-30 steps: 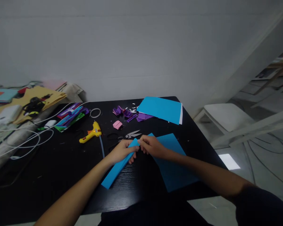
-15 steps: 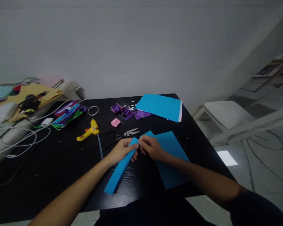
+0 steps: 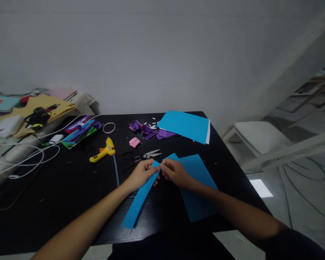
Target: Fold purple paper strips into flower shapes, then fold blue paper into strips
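A long folded strip of blue paper (image 3: 141, 202) slants from my hands down toward the front edge of the black table. Near its upper end my left hand (image 3: 142, 174) is closed around it, thumb on top. My right hand (image 3: 174, 172) pinches the corner of the same end, its fingertips touching those of the left. Partly under my right hand and forearm lie blue paper sheets (image 3: 197, 184). Just beyond my left hand rest scissors (image 3: 148, 154) with their blades apart.
A yellow glue gun (image 3: 105, 151) lies left of the scissors, with a pink folded paper piece (image 3: 134, 142) nearby. Purple paper pieces (image 3: 144, 129), a tape ring (image 3: 108, 128) and a blue sheet stack (image 3: 185, 124) are farther back. White cables (image 3: 42, 159) loop at left.
The strip has turned slightly in my hands, showing more of its broad face, and its lower end fans apart a little. Both hands keep their hold; the view has shifted slightly.
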Demonstrator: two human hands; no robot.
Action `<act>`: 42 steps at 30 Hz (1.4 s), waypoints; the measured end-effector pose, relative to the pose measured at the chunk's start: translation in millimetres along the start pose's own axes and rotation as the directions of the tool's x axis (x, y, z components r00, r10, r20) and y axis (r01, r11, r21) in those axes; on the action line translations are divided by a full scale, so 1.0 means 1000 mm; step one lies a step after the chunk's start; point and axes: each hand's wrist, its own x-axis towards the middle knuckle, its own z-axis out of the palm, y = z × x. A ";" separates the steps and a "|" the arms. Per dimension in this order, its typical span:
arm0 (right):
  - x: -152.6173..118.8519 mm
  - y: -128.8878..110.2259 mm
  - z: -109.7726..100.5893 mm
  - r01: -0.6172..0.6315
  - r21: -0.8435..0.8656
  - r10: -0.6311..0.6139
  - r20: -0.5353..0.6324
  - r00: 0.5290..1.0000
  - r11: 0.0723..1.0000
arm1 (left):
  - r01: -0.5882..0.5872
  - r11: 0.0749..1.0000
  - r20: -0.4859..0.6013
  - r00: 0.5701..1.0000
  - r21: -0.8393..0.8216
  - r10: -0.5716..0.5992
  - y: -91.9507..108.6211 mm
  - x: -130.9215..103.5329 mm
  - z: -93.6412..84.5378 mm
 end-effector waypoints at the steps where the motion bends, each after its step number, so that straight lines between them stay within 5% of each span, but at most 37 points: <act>1: 0.000 -0.003 -0.001 -0.029 0.014 0.029 0.019 0.999 0.999 | 0.000 1.000 -0.004 1.000 -0.002 0.000 0.000 0.000 0.000; 5: -0.005 -0.012 0.001 -0.073 0.022 0.074 -0.013 0.997 0.997 | -0.004 1.000 0.003 1.000 -0.011 0.004 0.001 0.000 0.000; 11: -0.013 -0.005 0.006 0.069 0.077 -0.055 -0.175 0.983 0.995 | 0.001 0.999 0.011 1.000 -0.040 -0.001 0.000 0.000 -0.001; 27: -0.003 0.014 0.001 0.038 0.299 0.001 -0.129 0.992 0.953 | -0.017 0.996 0.066 0.998 0.088 0.011 0.004 -0.003 -0.007; 42: -0.004 0.011 0.002 0.016 0.281 0.024 -0.138 0.990 0.959 | -0.033 0.990 0.102 0.995 0.140 0.019 0.002 -0.004 -0.008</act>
